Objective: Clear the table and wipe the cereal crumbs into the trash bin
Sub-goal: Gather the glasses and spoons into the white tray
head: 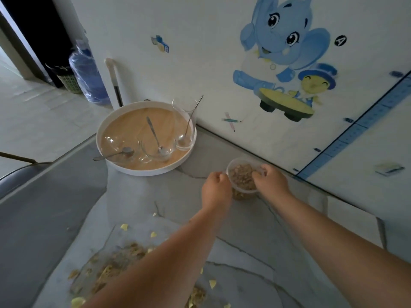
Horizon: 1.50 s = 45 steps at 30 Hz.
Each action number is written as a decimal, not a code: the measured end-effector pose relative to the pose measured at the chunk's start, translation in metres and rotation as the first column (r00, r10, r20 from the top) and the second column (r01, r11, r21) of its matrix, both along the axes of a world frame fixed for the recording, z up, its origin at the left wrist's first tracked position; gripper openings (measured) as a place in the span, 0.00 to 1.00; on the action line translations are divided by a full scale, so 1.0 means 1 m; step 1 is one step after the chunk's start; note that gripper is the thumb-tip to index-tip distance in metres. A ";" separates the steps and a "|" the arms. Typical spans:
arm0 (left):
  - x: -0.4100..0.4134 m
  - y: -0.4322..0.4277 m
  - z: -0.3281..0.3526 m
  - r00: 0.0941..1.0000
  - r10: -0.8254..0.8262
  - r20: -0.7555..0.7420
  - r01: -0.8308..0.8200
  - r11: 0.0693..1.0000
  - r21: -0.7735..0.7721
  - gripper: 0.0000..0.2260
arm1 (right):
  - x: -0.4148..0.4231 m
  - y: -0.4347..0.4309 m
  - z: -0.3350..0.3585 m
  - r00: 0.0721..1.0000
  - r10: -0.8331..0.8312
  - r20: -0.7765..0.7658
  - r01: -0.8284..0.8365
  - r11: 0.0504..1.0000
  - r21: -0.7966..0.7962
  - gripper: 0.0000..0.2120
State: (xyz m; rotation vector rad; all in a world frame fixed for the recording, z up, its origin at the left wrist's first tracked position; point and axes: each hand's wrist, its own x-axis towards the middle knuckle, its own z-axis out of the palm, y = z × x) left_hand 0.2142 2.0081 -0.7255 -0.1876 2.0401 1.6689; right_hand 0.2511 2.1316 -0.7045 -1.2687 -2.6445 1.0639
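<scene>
A clear plastic cereal tub (242, 177), full of brown flakes, stands on the grey marble table (173, 196) near the wall. My left hand (216, 185) grips its left rim and my right hand (270, 180) grips its right rim. Cereal crumbs (115, 263) and yellow flakes lie scattered over the near part of the table, partly hidden by my left forearm. A round white tray (111, 127) with a wooden floor sits at the table's far left corner, holding two glass bowls with spoons and a glass cup (185, 123) with a spoon.
The wall with cartoon stickers runs along the table's right side. On the floor at the back left stand a blue water jug (87, 76), a basket-style bin (66, 78) and a mop handle (114, 81). A dark chair (13, 176) is at the left.
</scene>
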 end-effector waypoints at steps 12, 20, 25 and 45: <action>-0.036 -0.089 0.044 0.986 0.013 -0.167 0.005 0.994 0.107 0.15 | -0.032 -0.080 0.043 0.966 -0.049 -0.256 -0.004 0.979 -0.203 0.10; -0.111 -0.163 0.078 0.911 0.395 -0.117 -0.350 0.892 0.286 0.11 | -0.090 -0.155 0.082 0.838 0.358 -0.411 -0.433 0.896 -0.103 0.16; -0.173 -0.168 0.080 0.874 0.449 -0.187 -0.409 0.886 0.219 0.15 | -0.140 -0.172 0.083 0.815 0.369 -0.446 -0.482 0.859 -0.170 0.21; -0.267 -0.209 0.005 0.900 0.010 -0.437 -0.252 0.829 -0.499 0.18 | -0.260 -0.211 -0.001 0.850 0.508 -0.142 -0.517 0.855 -0.037 0.23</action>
